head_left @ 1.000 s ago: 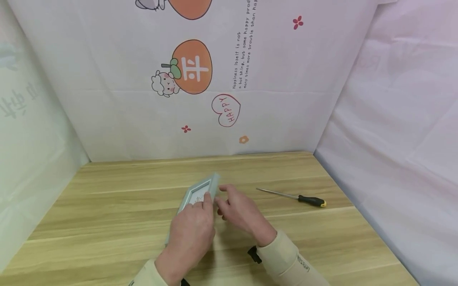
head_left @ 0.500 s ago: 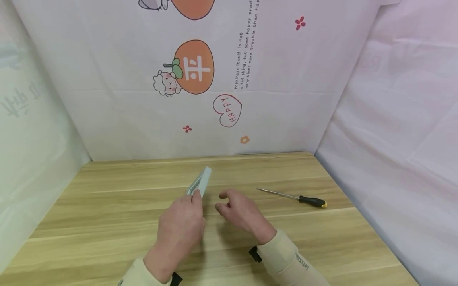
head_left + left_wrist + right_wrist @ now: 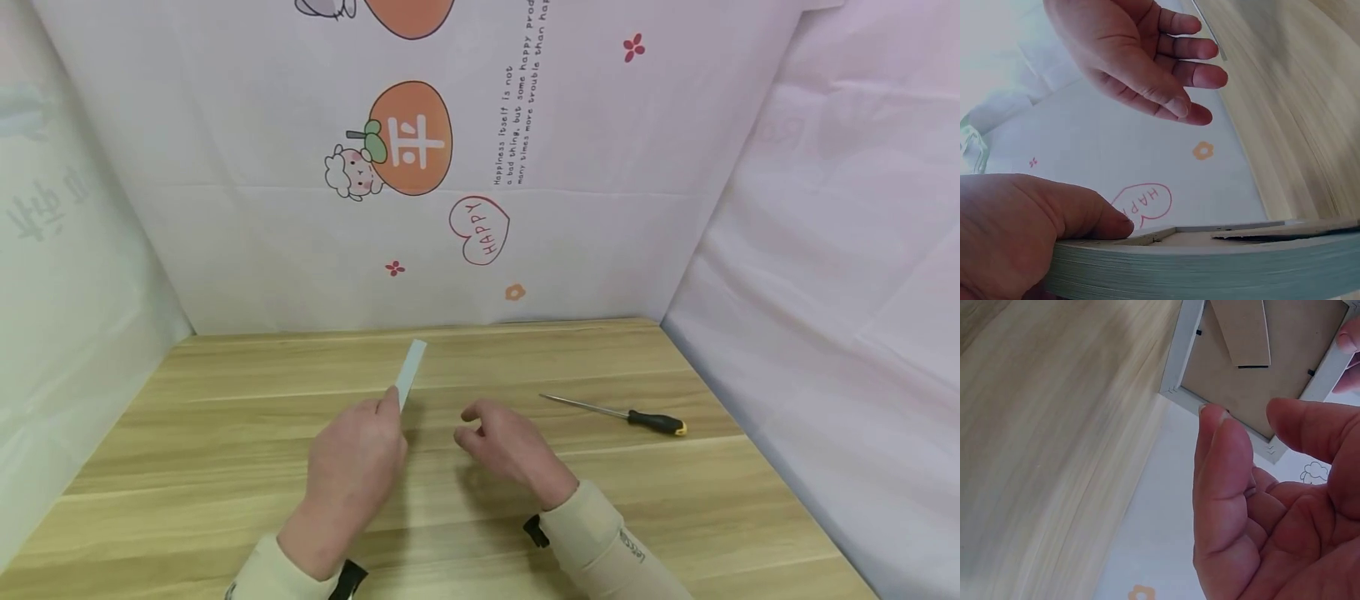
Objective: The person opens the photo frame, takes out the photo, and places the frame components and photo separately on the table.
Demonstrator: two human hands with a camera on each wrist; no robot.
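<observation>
My left hand (image 3: 356, 458) grips a pale blue-grey picture frame (image 3: 410, 367), which stands edge-on to the head view. In the left wrist view, the thumb (image 3: 1100, 215) presses on the frame's back edge, close to the raised brown stand leg. The right wrist view shows the frame's brown backing board (image 3: 1297, 337), with small dark tabs along its border and the stand leg (image 3: 1244, 337) attached. Apart from the frame, my right hand (image 3: 513, 446) hangs over the table with loosely bent fingers and holds nothing. The frame's front is hidden.
A screwdriver (image 3: 656, 422) with a black and yellow handle lies on the wood-grain table (image 3: 187, 433), to the right of my right hand. White printed cloth (image 3: 585, 225) closes off the back and both sides of the table.
My left hand has moved left with the picture frame and turned it, so its front has swung out of sight and only the edge shows. The right hand has come away from the frame, barely moving.
</observation>
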